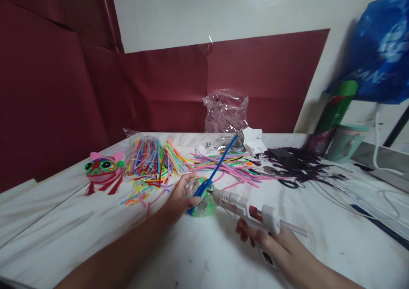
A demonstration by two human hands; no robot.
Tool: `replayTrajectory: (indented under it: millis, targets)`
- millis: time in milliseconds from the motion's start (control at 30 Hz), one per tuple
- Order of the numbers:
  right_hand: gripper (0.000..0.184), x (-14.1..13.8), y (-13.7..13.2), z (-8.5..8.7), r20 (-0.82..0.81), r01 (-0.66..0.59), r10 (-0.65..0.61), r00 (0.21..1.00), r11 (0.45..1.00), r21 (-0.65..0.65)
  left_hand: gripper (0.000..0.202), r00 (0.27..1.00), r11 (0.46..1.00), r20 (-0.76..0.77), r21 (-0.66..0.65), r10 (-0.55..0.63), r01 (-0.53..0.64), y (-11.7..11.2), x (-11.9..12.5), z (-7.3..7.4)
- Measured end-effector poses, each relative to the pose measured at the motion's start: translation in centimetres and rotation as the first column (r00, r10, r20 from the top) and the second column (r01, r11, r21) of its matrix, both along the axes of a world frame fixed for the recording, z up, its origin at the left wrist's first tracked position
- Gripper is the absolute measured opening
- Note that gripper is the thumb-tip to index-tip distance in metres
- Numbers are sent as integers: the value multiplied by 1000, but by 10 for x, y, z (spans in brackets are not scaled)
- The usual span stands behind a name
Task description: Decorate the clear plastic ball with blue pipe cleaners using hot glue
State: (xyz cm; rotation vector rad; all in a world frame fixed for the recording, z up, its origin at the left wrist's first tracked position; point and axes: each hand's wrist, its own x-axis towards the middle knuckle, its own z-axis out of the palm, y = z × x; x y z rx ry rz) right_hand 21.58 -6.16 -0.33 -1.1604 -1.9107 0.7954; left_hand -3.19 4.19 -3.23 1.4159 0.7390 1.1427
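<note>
My left hand is closed round a clear, rounded piece with green patches near the middle of the table. Blue pipe cleaners lie against this piece under my left fingers, one sticking up to the right. My right hand grips a white hot glue gun by its handle. The gun's dark nozzle points left, close to the blue pipe cleaners; whether it touches them I cannot tell. A glue stick juts from the gun's rear.
A pink animal-face craft sits at left beside bagged pipe cleaners. Loose pipe cleaners spread behind my hands. Scissors, dark purple strands, a phone, a green mug and cables lie to the right.
</note>
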Motion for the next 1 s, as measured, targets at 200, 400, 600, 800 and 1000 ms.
replayTrajectory:
  millis: [200, 400, 600, 800, 1000]
  targets:
    - [31, 0, 0, -2, 0, -15, 15, 1000, 1000, -3, 73, 1000, 1000, -3, -5, 10, -10, -3, 0, 3]
    - [33, -1, -2, -3, 21, -12, 13, 1000, 999, -40, 73, 999, 1000, -31, 10, 8, -7, -5, 0, 6]
    - [34, 0, -2, -5, 21, -4, 6, 1000, 999, -54, 72, 1000, 1000, -14, 25, -3, 3, -4, 0, 4]
    - [33, 0, -2, -5, -1, -13, 13, 1000, 996, -84, 71, 998, 999, -53, 31, 21, -20, -4, 0, 4]
    - [35, 0, -2, -5, 19, -4, 5, 1000, 998, -70, 73, 998, 999, -57, 36, 13, -11, -5, 1, 5]
